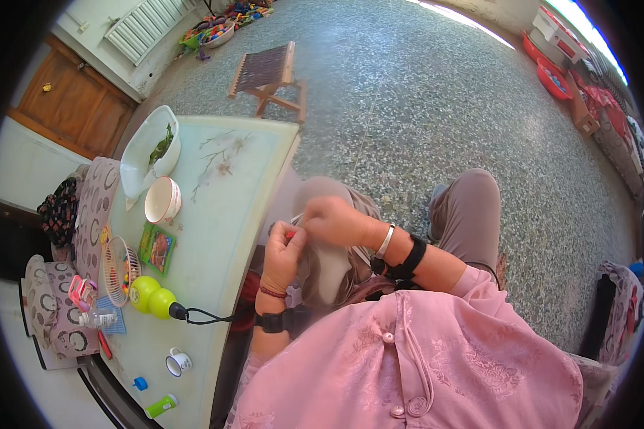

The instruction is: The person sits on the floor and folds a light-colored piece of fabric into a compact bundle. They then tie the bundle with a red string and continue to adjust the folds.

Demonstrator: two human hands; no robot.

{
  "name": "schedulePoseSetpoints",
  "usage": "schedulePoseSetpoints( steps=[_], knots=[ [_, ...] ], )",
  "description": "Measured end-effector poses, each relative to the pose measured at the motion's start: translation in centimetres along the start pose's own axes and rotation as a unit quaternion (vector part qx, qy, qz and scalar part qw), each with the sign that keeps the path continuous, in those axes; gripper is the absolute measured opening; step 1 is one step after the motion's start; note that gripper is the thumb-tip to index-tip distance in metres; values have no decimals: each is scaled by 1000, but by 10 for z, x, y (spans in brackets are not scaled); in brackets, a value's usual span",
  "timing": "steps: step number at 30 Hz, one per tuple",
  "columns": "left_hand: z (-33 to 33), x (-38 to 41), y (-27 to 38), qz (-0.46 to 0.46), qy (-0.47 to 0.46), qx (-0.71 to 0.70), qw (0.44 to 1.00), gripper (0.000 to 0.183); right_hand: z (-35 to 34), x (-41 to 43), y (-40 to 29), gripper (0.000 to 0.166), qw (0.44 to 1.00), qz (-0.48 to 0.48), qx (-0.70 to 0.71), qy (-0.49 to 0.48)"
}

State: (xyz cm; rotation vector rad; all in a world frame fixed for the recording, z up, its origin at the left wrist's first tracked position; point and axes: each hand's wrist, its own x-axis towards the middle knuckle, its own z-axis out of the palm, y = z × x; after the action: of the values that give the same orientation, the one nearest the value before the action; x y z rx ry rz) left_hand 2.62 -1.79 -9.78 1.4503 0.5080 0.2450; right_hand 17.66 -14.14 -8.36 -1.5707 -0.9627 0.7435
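My left hand (pixel 283 257) is raised above my lap by the table's edge, thumb and fingers pinched on a small red object (pixel 290 235); what it is cannot be told. Close against it on the right, my right hand (pixel 333 220) is curled and blurred, its fingertips near the left fingertips. Whether it holds anything is hidden. A thin pale strip shows between the hands and my knee. Both wrists carry black straps; the right one also has a silver bangle, the left a dark red bracelet.
On the glass-topped table (pixel 214 214) are a white basin (pixel 176 145) with green leaves, a bowl (pixel 162 199), a green packet (pixel 157 249), a pink basket (pixel 119 271), a lime green bottle (pixel 153 297) with a black loop and an enamel mug (pixel 178 363). A folding stool (pixel 268 69) stands beyond.
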Motion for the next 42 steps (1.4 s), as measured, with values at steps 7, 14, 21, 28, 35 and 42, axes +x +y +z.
schedulePoseSetpoints(
  steps=[7, 14, 21, 28, 35, 42],
  knots=[
    [-9, 3, 9, -43, -50, -113, 991, 16, -10, -2, -5, 16, 997, 11, 30, -66],
    [4, -7, 2, -1, -9, -124, 992, 20, -14, -2, -7, 13, 998, 15, 20, -59],
    [24, -9, -7, 383, 127, 408, 819, 25, -7, 3, 8, 16, 988, -66, -108, -91],
    [30, -10, -14, 426, 153, 442, 775, 27, -9, 8, 12, 19, 977, -73, -132, -151],
    [32, -18, -6, 422, 177, 395, 796, 23, -11, 9, 11, 17, 977, -44, -148, -147],
    [30, -20, 0, 367, 166, 337, 851, 20, -8, -9, -4, 12, 973, -100, -197, -60]
  ],
)
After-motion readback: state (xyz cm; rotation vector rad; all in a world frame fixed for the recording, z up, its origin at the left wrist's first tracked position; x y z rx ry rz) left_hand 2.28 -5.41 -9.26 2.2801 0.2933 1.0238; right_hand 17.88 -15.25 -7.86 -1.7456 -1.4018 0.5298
